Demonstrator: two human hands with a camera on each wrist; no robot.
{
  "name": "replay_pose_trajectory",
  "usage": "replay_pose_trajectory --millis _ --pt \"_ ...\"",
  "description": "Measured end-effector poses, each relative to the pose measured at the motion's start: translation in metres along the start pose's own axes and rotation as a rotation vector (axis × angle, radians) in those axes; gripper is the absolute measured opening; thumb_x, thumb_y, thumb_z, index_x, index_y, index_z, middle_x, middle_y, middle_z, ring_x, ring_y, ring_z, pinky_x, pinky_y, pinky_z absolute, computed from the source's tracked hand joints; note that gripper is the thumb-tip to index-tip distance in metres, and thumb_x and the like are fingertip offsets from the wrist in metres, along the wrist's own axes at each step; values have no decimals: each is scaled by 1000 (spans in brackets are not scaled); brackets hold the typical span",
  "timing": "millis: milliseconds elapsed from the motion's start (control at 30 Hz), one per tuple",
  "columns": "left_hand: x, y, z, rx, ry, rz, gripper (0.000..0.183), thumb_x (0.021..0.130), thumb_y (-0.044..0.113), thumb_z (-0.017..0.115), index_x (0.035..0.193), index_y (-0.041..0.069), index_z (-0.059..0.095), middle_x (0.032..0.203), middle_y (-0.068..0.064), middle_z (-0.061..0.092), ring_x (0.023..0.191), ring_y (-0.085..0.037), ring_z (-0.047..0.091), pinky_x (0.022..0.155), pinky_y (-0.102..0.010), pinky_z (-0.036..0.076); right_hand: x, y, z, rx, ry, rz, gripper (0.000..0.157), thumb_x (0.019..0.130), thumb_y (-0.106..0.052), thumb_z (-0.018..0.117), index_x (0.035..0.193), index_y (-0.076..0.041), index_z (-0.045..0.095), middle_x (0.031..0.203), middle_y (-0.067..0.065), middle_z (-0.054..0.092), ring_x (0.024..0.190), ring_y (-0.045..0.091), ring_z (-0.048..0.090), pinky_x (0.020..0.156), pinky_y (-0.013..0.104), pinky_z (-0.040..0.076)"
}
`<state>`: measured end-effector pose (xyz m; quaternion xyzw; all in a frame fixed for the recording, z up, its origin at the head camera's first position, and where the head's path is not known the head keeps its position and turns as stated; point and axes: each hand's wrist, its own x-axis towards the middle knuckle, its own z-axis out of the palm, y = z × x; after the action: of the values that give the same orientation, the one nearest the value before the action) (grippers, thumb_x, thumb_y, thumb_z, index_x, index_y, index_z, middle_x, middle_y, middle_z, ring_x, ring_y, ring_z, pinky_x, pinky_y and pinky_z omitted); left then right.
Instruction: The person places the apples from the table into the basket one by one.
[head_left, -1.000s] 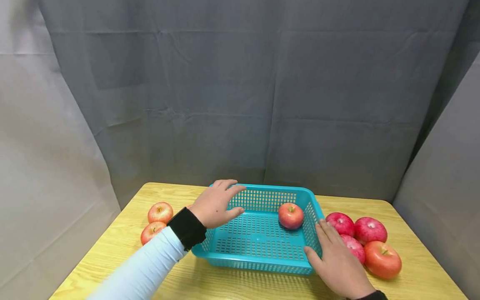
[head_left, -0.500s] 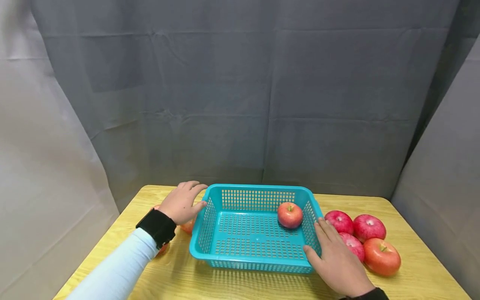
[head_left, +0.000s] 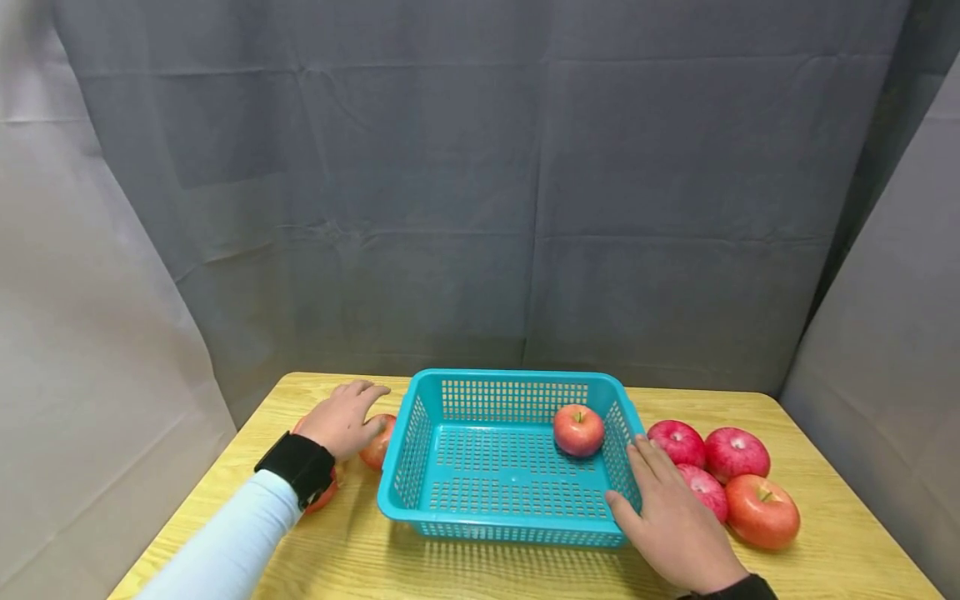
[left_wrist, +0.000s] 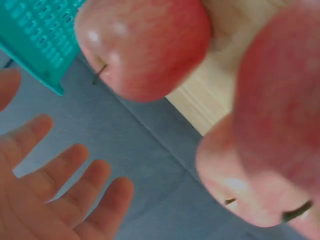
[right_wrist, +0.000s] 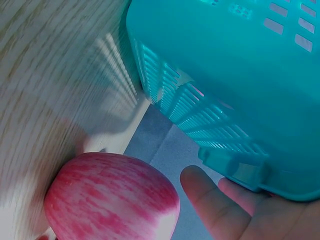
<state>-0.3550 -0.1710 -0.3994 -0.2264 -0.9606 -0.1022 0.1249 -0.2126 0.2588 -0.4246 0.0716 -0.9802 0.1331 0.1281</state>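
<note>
My left hand (head_left: 345,421) hovers over red apples at the left of the table, fingers spread and holding nothing. One apple (head_left: 378,442) shows just right of its thumb, beside the basket. Another apple (head_left: 324,493) peeks out under the wrist, mostly hidden. In the left wrist view, the fingers (left_wrist: 95,187) are extended, apart from the nearest apple (left_wrist: 145,47). A turquoise plastic basket (head_left: 517,532) stands mid-table with a single apple (head_left: 578,431) inside, near its right wall. My right hand (head_left: 678,525) rests at the basket's right rim, fingers straight, thumb over the near right corner.
Right of my right hand sit three pinkish-red apples (head_left: 737,452) and a larger orange-red apple (head_left: 763,512), close together. The wooden table (head_left: 847,500) ends at a grey cloth backdrop (head_left: 450,208), with pale cloth (head_left: 105,333) at the sides.
My left hand has moved left and down, from over the basket's left side to over the left apples. The right hand stays at the basket's right rim.
</note>
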Motion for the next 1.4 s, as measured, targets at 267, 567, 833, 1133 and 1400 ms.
replay_pose_trajectory --millis 267,567,833,1133,1400 --pt "-4 -2 7 24 -45 -45 47 88 29 61 131 12 54 127 -14 54 114 -35 47 88 -54 48 0 1 0 -5 1 4 85 91 -65 42 141 4 37 149 21 28 134 36 19 97 64 36" --pt "-7 0 18 56 -87 -49 46 84 32 66 125 12 59 118 -11 59 104 -32 54 82 -51 51 -1 0 2 0 14 -1 83 91 -63 44 140 4 38 149 20 28 135 36 19 98 63 36" --pt "-7 0 29 46 -83 -56 50 84 37 66 127 14 57 114 -10 60 98 -30 57 77 -49 52 -2 -2 0 6 16 5 83 91 -63 43 140 3 39 149 19 28 135 35 18 97 62 37" --pt "-4 -2 40 64 -95 -77 58 83 43 65 132 15 53 117 -11 59 101 -30 56 80 -48 52 -3 -3 1 10 10 11 83 91 -63 43 140 3 39 149 19 28 135 35 18 97 62 38" --pt "-2 -1 44 54 -91 -67 60 81 40 68 133 14 52 121 -11 57 102 -31 56 82 -48 52 -2 -2 2 9 9 14 82 91 -63 43 140 3 39 149 19 28 136 34 17 96 62 39"
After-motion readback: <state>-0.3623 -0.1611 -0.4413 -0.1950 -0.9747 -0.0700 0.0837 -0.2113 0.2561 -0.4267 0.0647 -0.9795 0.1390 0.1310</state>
